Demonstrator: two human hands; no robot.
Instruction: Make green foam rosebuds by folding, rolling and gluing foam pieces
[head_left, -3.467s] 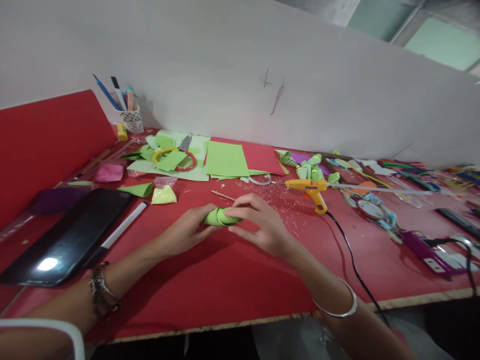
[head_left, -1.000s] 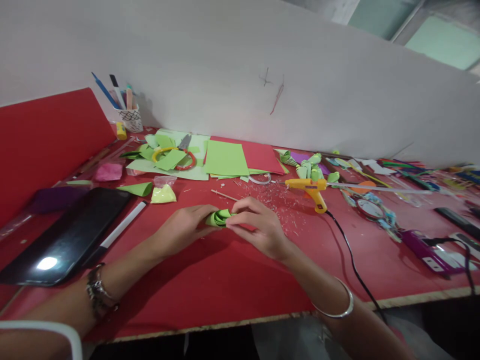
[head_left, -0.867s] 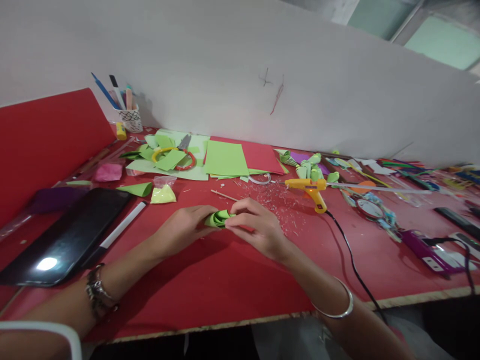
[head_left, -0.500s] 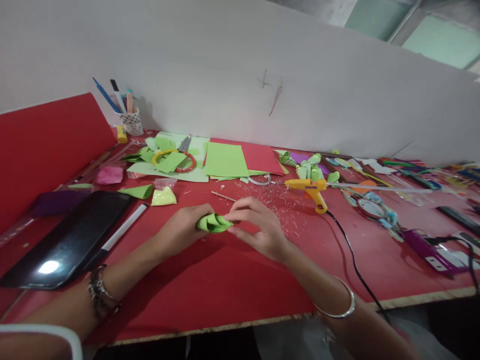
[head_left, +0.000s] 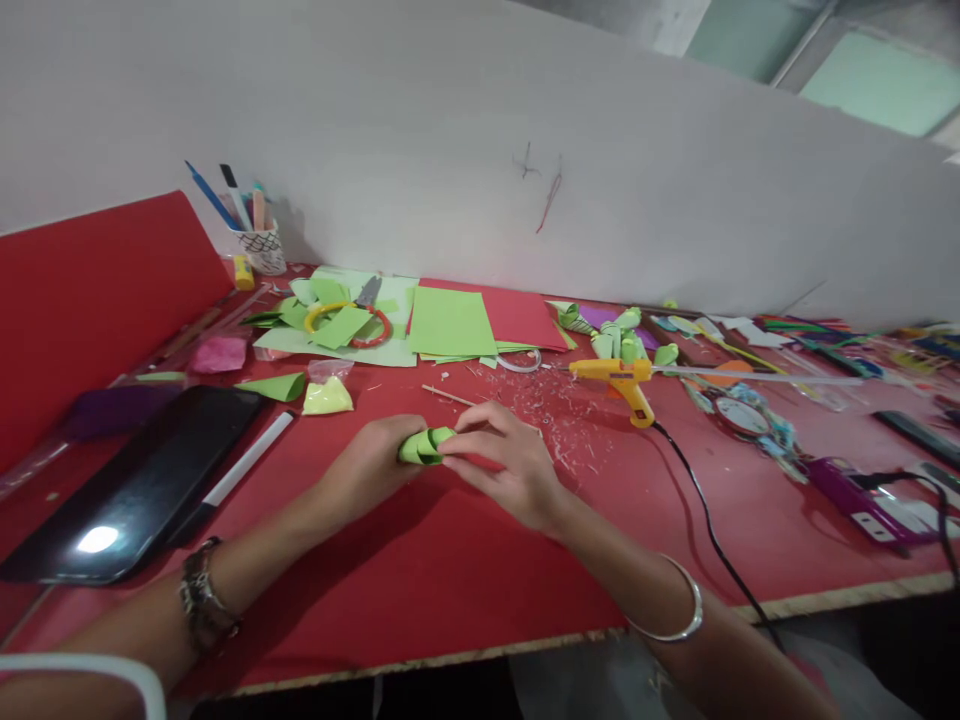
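Observation:
A rolled piece of green paper (head_left: 421, 447) is held above the red table between both my hands. My left hand (head_left: 373, 462) is closed around its left end. With thumb and fingertips, my right hand (head_left: 514, 465) pinches the paper's open right edge. Just beyond the hands lies a thin wooden stick (head_left: 448, 396). A small bag of yellow clay-like material (head_left: 328, 394) and a green paper cone (head_left: 274, 386) are left of them. To the right, a yellow glue gun (head_left: 619, 378) rests with a clear glue stick in its back.
A phone (head_left: 135, 480) and a white marker (head_left: 247, 465) lie at the left. Scissors (head_left: 349, 322) rest on green paper scraps at the back, near green sheets (head_left: 452, 320). Behind the glue gun sit several green paper cones (head_left: 619, 335). A purple power strip (head_left: 862, 505) and black cord are at right.
My right hand has shifted slightly left, closer to my left hand. The green roll looks more tightly curled, and less of it sticks out.

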